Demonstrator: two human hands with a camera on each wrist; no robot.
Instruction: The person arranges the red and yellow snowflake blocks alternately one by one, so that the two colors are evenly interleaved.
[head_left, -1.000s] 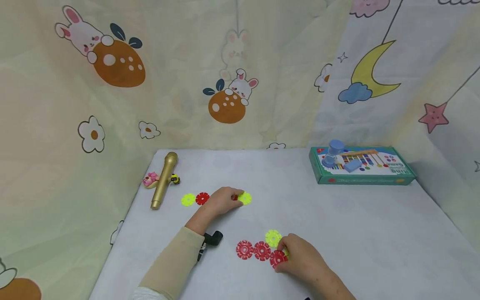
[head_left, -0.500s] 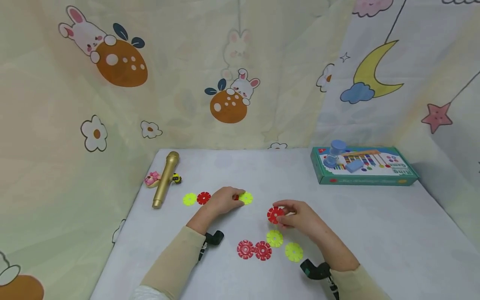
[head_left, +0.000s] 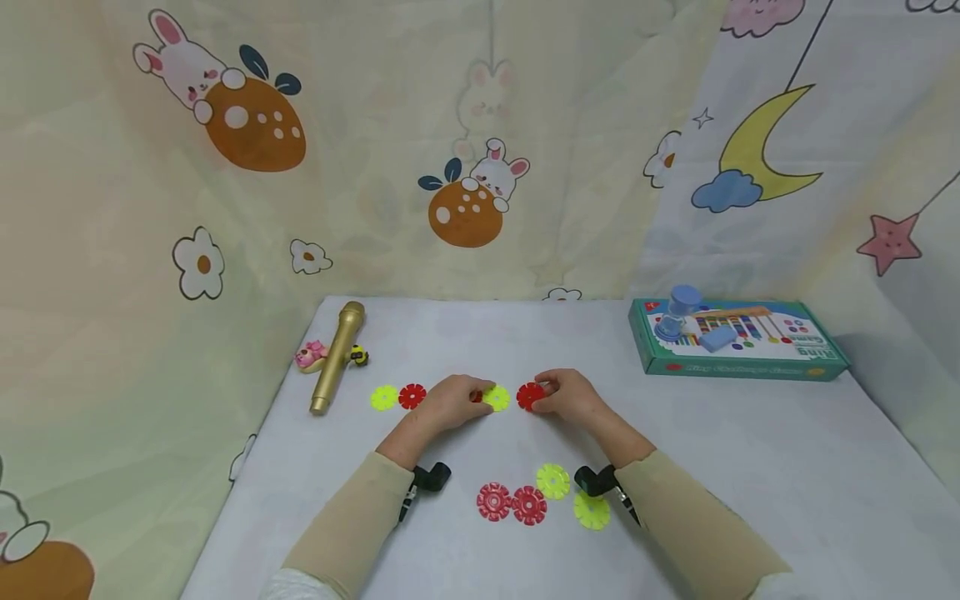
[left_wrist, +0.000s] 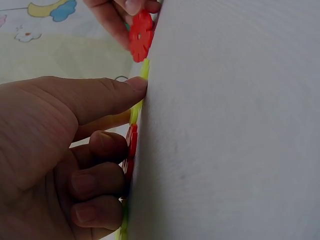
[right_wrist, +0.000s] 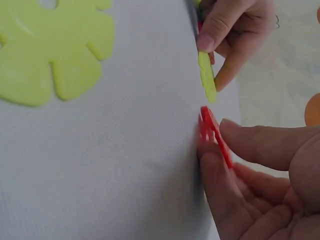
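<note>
My left hand [head_left: 450, 404] pinches a yellow notched plastic building disc [head_left: 497, 397] between thumb and index finger at the right end of a row. That row runs left to a red disc [head_left: 412, 396] and another yellow disc [head_left: 384, 397]; its middle is partly hidden under the hand. A red disc [head_left: 529, 396] is pinched in my right hand [head_left: 572, 396], just right of the yellow one with a small gap between. In the right wrist view this red disc [right_wrist: 222, 142] stands tilted on edge, close to the yellow disc [right_wrist: 206, 75].
Nearer the front lie two red discs [head_left: 529, 505] side by side and two yellow discs [head_left: 553, 481], one partly covered by the right wrist camera [head_left: 596, 481]. A gold microphone [head_left: 337, 358] lies back left with small toys. A green box [head_left: 750, 367] bears an hourglass [head_left: 678, 312].
My right hand has picked a red disc from the front group and carried it up and left to the row's right end. The left hand keeps its hold on the yellow disc.
</note>
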